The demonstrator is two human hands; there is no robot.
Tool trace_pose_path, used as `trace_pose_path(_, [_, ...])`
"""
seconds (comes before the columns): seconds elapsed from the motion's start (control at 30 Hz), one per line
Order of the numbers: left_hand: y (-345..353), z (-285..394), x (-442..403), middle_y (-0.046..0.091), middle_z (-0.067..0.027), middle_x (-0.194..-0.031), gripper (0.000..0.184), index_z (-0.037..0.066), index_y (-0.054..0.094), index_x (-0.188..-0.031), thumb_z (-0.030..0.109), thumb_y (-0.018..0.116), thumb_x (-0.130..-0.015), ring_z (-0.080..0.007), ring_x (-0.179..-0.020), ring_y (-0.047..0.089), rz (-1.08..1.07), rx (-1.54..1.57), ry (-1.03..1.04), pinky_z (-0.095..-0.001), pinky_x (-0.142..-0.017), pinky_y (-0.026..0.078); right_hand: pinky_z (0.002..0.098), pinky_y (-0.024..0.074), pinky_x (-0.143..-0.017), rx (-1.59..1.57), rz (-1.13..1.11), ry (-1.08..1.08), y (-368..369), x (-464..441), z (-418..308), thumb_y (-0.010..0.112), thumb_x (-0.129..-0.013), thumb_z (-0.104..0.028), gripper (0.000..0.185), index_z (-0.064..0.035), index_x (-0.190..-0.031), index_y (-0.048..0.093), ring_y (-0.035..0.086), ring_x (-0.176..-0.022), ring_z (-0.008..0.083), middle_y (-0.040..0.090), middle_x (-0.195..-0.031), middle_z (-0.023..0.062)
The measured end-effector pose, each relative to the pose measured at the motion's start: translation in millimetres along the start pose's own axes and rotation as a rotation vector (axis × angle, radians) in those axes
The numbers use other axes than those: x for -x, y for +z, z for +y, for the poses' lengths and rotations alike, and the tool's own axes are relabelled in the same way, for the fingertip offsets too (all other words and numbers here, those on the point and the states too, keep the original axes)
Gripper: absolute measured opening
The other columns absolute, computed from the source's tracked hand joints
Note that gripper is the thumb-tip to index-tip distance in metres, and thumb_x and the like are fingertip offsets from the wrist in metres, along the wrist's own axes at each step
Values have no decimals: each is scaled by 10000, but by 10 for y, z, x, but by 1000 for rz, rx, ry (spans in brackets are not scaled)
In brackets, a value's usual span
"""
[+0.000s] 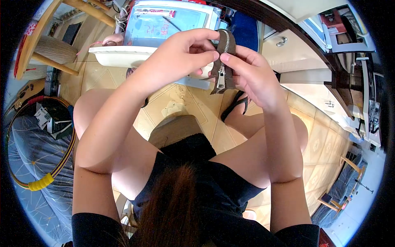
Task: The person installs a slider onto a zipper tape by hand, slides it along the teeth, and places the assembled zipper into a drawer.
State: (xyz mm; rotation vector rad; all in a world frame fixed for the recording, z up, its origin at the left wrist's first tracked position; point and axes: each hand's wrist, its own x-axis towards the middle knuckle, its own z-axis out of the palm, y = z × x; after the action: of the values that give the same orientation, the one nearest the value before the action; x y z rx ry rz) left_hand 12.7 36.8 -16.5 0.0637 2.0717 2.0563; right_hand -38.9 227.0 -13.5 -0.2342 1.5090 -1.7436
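Observation:
A dark brown zipper (231,40) with silver metal teeth hangs curved between my two hands, above the floor and in front of my knees. Its metal slider and pull tab (221,80) show near the lower end of the tape. My left hand (196,51) is closed on the zipper from the left, thumb against its edge. From the other side, my right hand (252,74) pinches the tape, with the thumb over the teeth just above the slider. Some fingers of both hands are hidden behind the tape.
Ahead stands a white table or tray edge (119,56) bearing a clear blue case (144,31) and a red-and-white tube (155,12). A wooden stool (53,64) and a hoop (41,184) are at left. Pale cabinets (304,57) line the right.

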Motion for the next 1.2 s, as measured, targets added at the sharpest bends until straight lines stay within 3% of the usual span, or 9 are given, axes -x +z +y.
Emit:
trace_pose_path(0.03, [-16,0,-11,574,4,-859,378,41,498,-1245,139,592,-892,-60,-730,540,-11,-12,4,-192,-610,456,306,538,-752,19,4,9,-3,2,-10,546,-914,-151,291,32,-1139,535,627,-816,156,618,-970,94])
trace_pose_path(0.13, [-16,16,-17,568,7,-860,335,37,522,-1195,155,596,-891,-57,-741,533,-3,-22,9,-190,-635,442,212,448,-636,67,125,-48,4,5,-3,633,-860,-257,253,-38,-987,624,562,-733,67,602,-827,-1])
trace_pose_path(0.23, [15,-30,-36,565,5,-864,267,33,544,-1112,159,603,-884,-56,-755,530,-4,-42,22,-193,-673,441,236,485,-690,125,160,-26,-33,12,-76,582,-897,-165,185,-13,-1001,594,583,-756,84,619,-890,27])
trace_pose_path(0.33, [30,-23,-14,571,1,-864,204,31,558,-1020,164,612,-875,-55,-766,533,-63,-147,36,-193,-700,442,237,471,-688,71,191,-95,-86,-34,-16,582,-897,-170,161,-25,-966,596,570,-751,74,615,-876,16])
trace_pose_path(0.43, [22,-19,-9,581,1,-852,174,26,570,-963,169,614,-873,-54,-776,536,-113,-150,12,-194,-716,445,194,379,-581,27,226,-148,-61,-50,7,626,-860,-265,215,-57,-915,631,496,-653,44,579,-763,-29])
trace_pose_path(0.73, [-21,-10,-47,606,-3,-823,154,26,578,-915,179,556,-916,-56,-773,553,-75,-17,84,-201,-706,458,263,491,-705,-68,139,-101,-55,-43,-17,581,-883,-206,219,-39,-1025,595,595,-767,112,621,-877,24])
trace_pose_path(0.93, [-1,42,-30,604,-7,-819,155,32,569,-904,184,547,-925,-57,-762,549,-32,-8,104,-201,-705,454,279,487,-753,-92,111,-86,-37,-31,-31,602,-875,-201,247,-31,-1053,582,592,-844,127,614,-926,43])
trace_pose_path(1.2, [4,29,-39,530,23,-745,153,39,538,-853,175,542,-924,-51,-698,491,-13,-24,120,-197,-659,419,274,464,-720,-105,7,-122,-14,-10,-70,650,-851,-207,261,-28,-1032,590,559,-818,116,603,-909,33])
